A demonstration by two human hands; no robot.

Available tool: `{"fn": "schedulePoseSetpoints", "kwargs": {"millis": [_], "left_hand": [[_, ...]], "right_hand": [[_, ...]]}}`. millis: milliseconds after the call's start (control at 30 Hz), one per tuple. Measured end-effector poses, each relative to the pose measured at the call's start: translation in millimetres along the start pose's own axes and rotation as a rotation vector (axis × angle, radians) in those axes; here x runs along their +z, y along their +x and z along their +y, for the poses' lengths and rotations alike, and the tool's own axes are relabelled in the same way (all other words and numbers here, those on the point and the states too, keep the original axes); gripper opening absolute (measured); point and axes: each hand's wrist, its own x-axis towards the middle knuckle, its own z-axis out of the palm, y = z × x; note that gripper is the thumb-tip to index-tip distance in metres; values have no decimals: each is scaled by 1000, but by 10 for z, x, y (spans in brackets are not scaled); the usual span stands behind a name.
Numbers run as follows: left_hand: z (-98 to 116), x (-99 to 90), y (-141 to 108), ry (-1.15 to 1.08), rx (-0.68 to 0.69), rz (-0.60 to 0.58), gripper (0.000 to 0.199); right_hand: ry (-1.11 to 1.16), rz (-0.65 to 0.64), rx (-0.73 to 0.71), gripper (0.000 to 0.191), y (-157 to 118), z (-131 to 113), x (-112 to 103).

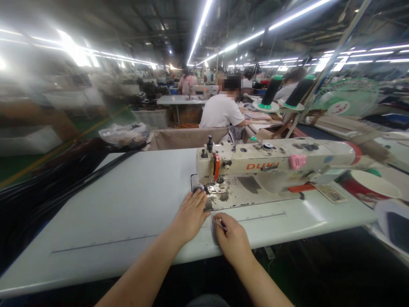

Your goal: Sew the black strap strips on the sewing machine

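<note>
My left hand (191, 217) lies flat on the table just in front of the needle area of a sewing machine (236, 164), fingers stretched forward. Its fingertips reach a small dark piece (197, 188) beside the presser foot; whatever is under the palm is hidden. To its right, my right hand (233, 238) is closed near the table's front edge. A small, thin dark object (221, 224) pokes out between its thumb and fingers, too little of it showing to name. The machine's metal bed (252, 198) is stained around the needle.
Long black strips (64, 187) hang over the table's left end. The pale table (128, 204) carries a printed ruler line. Black thread cones (270, 92) and a green fan (345, 97) stand behind the machine. A fabric-lined bin (185, 138) and a co-worker in white (220, 111) are ahead.
</note>
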Motion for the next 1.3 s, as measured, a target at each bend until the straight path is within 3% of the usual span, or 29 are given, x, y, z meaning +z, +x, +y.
{"fn": "schedulePoseSetpoints", "kwargs": {"millis": [333, 467, 633, 800, 933, 1133, 1300], "left_hand": [[-19, -58, 111, -101, -137, -50, 42], [-224, -39, 225, -214, -125, -47, 34], [-562, 50, 612, -300, -86, -20, 34], [-679, 135, 888, -279, -20, -49, 36], [-694, 150, 892, -257, -32, -11, 37], [-775, 114, 840, -372, -35, -62, 30], [-784, 86, 810, -402, -52, -5, 27]], "right_hand": [[3, 10, -13, 22, -6, -11, -6], [-1, 11, -4, 21, -10, -6, 0], [-8, 19, 8, 21, -11, -16, 1], [-14, 24, -8, 21, -24, 0, -1], [-8, 32, -25, 20, -40, 14, -4], [4, 45, -29, 20, -40, 2, 5], [-5, 48, -30, 19, -26, -11, -2]]}}
